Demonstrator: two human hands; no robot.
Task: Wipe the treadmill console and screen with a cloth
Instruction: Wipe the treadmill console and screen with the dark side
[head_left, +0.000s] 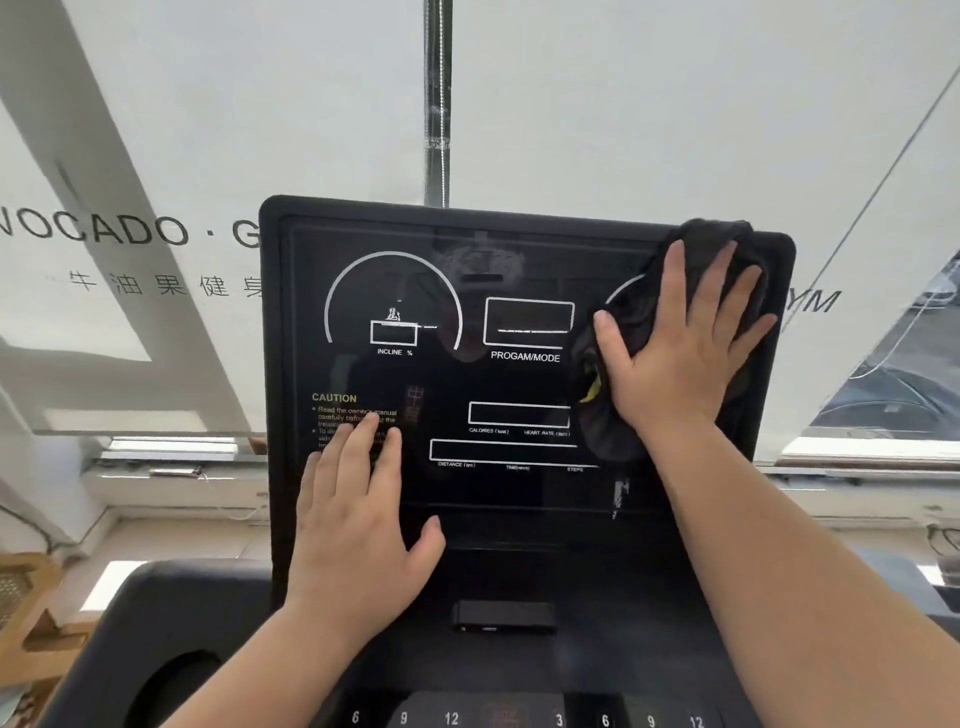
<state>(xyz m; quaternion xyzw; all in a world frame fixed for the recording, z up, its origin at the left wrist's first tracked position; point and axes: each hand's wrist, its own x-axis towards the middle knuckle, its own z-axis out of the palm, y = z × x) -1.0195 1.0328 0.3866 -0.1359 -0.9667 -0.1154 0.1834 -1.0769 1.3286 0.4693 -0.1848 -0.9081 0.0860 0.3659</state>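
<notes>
From the head camera, a person's right hand (685, 338) presses a crumpled black cloth (618, 415) flat against the upper right part of a treadmill's dark screen (467, 374), fingers spread wide and palm bearing down on the fabric rather than gripping it. The cloth bunches out past the fingertips to the screen's top right corner, spills below the wrist, and shows a small yellow patch just left of the thumb base. It hides most of the right-hand dial, of which only a sliver of white arc shows beside the thumb.

The left hand (358, 519) lies open and flat on the lower left of the screen, fingers close together and resting over the orange "CAUTION" text (334, 398), thumb angled out to the right; it holds nothing. Between the two hands sit the white-outlined readout boxes, labelled "PROGAM/MODE", calories, heart rate, distance, time and steps. Above the left hand's fingertips is the "INCLINE %" dial (393, 301).

Below both wrists stretches the black console (156, 613), with a small dark slot (503, 616) between the forearms and a row of white numbers along the bottom edge. Behind the screen hangs a white window covering (571, 104) with grey lettering.
</notes>
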